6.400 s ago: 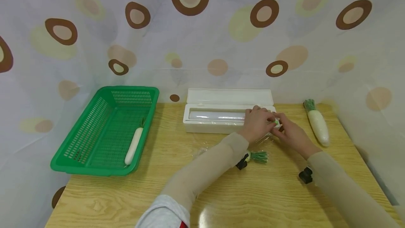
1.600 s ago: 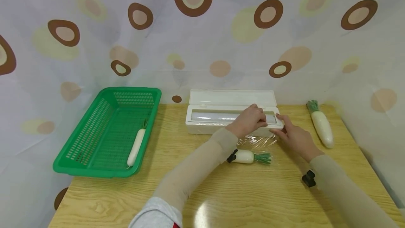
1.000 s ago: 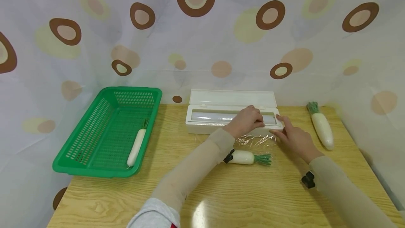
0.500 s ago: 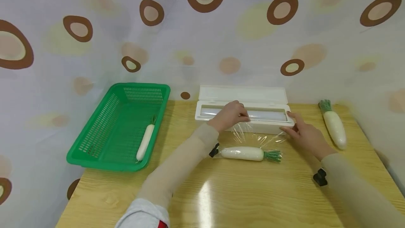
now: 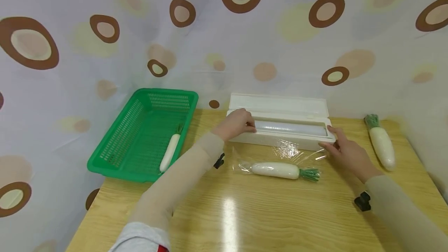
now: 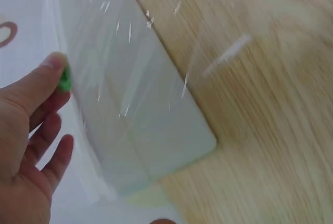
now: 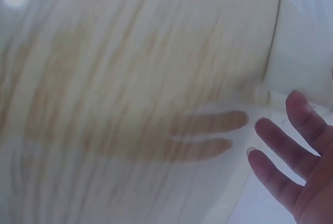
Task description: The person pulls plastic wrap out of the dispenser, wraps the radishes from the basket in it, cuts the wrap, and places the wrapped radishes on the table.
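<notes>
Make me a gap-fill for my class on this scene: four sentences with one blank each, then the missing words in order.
1. The small piece that the left hand pinches is coloured ____.
2. The lid of the white box is not shut but ____.
3. In the head view, the leaves of the radish in front of the box point to the ____.
4. The basket has this many radishes inside: ____.

Missing words: green; open; right; one.

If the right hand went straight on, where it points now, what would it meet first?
Probably the white box; the right hand seems to touch its right end, though exact contact is hard to judge.
</notes>
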The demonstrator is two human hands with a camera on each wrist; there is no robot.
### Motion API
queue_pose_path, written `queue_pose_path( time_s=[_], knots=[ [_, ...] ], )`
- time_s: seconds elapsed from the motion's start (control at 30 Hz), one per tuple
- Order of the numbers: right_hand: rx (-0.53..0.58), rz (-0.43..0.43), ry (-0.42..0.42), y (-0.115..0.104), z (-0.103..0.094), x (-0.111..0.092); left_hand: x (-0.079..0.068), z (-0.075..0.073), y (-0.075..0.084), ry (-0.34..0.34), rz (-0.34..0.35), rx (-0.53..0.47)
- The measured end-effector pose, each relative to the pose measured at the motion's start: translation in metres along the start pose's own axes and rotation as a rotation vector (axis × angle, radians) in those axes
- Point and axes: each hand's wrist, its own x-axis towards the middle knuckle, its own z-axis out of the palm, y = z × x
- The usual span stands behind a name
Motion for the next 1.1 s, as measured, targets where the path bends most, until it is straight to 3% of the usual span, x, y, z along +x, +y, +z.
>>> queue_pose_path(
  time_s=[0.27, 0.37, 0.53, 0.8, 1.1],
  knots=[
    [0.008, -0.019, 0.004, 0.003, 0.001, -0.003, -0.009, -0.016, -0.011, -0.086, 0.020, 0.040],
    [0.003, -0.024, 0.003, 0.003, 0.002, -0.002, -0.018, -0.022, -0.018, -0.114, -0.021, 0.030],
    [-0.002, -0.021, 0.019, 0.001, -0.002, -0.002, -0.037, -0.033, -0.031, -0.100, -0.109, 0.020],
    [0.014, -0.014, 0.003, 0.004, 0.000, -0.002, -0.049, -0.036, -0.032, -0.073, -0.114, 0.049],
    [0.185, 0.109, -0.165, 0.006, -0.008, 0.004, -0.053, -0.033, -0.028, -0.055, -0.113, 0.086]
  ],
)
